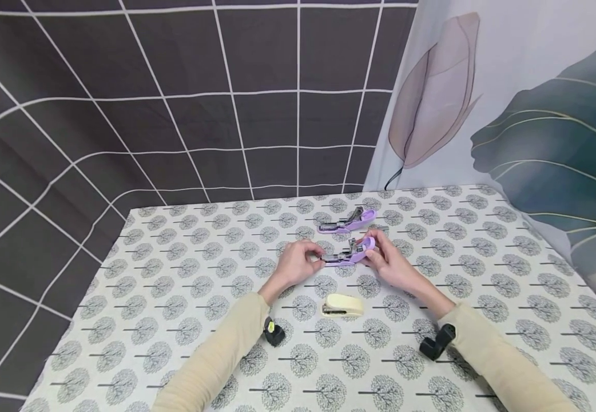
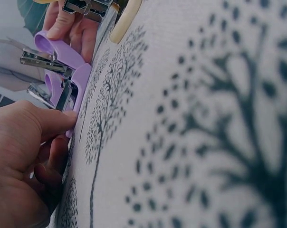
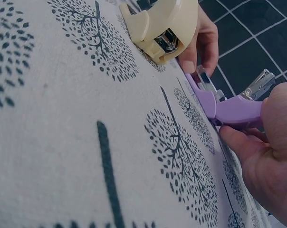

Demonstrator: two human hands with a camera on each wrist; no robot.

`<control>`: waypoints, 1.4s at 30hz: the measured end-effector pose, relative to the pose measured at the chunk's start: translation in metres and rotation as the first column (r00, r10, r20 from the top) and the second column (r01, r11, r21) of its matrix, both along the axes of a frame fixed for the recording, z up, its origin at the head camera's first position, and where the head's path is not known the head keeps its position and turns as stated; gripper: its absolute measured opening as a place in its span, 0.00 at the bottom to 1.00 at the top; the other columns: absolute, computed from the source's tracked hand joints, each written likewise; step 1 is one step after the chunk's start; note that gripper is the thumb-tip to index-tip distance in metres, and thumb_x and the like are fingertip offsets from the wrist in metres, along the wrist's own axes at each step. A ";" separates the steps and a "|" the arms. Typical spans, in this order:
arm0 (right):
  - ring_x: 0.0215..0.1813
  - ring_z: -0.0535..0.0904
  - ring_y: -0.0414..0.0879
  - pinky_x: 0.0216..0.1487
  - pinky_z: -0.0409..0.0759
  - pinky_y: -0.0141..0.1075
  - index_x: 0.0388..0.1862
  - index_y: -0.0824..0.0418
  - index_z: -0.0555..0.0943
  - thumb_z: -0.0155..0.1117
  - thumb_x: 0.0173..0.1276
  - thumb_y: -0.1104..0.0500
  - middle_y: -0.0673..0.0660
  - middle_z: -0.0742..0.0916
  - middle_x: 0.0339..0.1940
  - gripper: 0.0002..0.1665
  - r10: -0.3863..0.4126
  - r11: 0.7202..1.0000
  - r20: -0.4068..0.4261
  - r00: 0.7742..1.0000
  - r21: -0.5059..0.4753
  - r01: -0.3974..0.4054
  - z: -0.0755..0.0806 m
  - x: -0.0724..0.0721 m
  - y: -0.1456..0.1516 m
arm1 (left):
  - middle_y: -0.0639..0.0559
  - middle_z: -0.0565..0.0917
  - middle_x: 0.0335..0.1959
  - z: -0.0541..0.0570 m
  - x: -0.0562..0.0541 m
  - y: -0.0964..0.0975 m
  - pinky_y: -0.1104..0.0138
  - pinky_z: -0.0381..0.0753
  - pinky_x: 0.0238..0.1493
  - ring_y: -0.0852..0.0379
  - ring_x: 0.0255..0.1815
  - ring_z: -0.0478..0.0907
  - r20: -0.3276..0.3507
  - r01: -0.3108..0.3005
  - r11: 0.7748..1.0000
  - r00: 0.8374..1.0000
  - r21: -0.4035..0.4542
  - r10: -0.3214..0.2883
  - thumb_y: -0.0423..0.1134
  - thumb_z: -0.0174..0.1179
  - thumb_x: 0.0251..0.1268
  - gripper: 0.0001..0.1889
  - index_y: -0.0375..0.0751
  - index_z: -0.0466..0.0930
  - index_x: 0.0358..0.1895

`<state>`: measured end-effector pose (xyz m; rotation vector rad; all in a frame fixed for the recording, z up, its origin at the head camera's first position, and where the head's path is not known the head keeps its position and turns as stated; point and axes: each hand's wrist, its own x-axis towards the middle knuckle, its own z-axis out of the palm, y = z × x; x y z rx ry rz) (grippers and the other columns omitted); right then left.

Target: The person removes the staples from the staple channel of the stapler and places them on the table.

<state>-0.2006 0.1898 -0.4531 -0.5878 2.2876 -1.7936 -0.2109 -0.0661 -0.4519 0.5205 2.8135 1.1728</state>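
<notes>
A purple stapler (image 1: 346, 261), swung wide open with its metal parts exposed, lies low over the tablecloth between both hands. My left hand (image 1: 294, 262) pinches its front end, the thumb (image 2: 62, 122) pressed at the tip of the base. With thumb and fingers, my right hand (image 1: 388, 262) grips the rounded purple end on the other side. Just behind is a second purple stapler (image 1: 362, 220), also opened up, untouched. Nearer to me a cream stapler (image 1: 348, 302) rests closed on the cloth, and it shows large in the right wrist view.
A white tablecloth (image 1: 185, 320) printed with grey trees covers the table. Behind the table hangs a dark cloth with a white grid (image 1: 262, 120). A pale curtain (image 1: 437, 137) with leaf shapes hangs at the right. Black wrist cameras (image 1: 438, 341) sit on both forearms.
</notes>
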 end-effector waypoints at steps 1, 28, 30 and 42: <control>0.64 0.72 0.74 0.60 0.77 0.37 0.63 0.77 0.60 0.42 0.75 0.77 0.77 0.71 0.60 0.19 -0.003 1.000 0.002 1.000 0.004 0.003 0.000 0.000 0.000 | 0.53 0.87 0.41 0.000 0.000 0.000 0.71 0.73 0.34 0.66 0.24 0.73 -0.001 -0.002 1.000 1.000 0.001 0.002 0.35 0.74 0.56 0.12 0.42 0.89 0.44; 0.62 0.76 0.72 0.59 0.78 0.34 0.64 0.79 0.60 0.43 0.75 0.77 0.79 0.74 0.59 0.20 -0.042 0.997 0.041 0.998 0.061 0.040 -0.003 0.003 0.011 | 0.53 0.87 0.41 -0.002 0.000 0.001 0.71 0.72 0.33 0.66 0.23 0.72 0.011 -0.010 1.000 1.000 0.002 0.010 0.34 0.74 0.56 0.12 0.42 0.89 0.44; 0.59 0.79 0.69 0.57 0.79 0.33 0.63 0.78 0.61 0.44 0.75 0.76 0.77 0.76 0.56 0.19 -0.050 0.995 0.015 0.999 0.086 0.049 -0.003 0.003 0.011 | 0.53 0.87 0.40 -0.002 0.000 0.001 0.71 0.72 0.33 0.66 0.23 0.72 0.013 -0.011 1.000 1.000 -0.001 0.011 0.35 0.74 0.56 0.12 0.42 0.89 0.44; 0.43 0.81 0.51 0.42 0.81 0.29 0.62 0.74 0.65 0.51 0.74 0.75 0.65 0.80 0.44 0.19 -0.074 0.979 -0.064 0.995 0.186 0.085 -0.004 0.004 0.015 | 0.53 0.87 0.41 -0.001 0.000 0.000 0.71 0.72 0.33 0.66 0.23 0.72 0.018 -0.009 1.000 1.000 0.009 0.009 0.35 0.74 0.56 0.12 0.41 0.88 0.44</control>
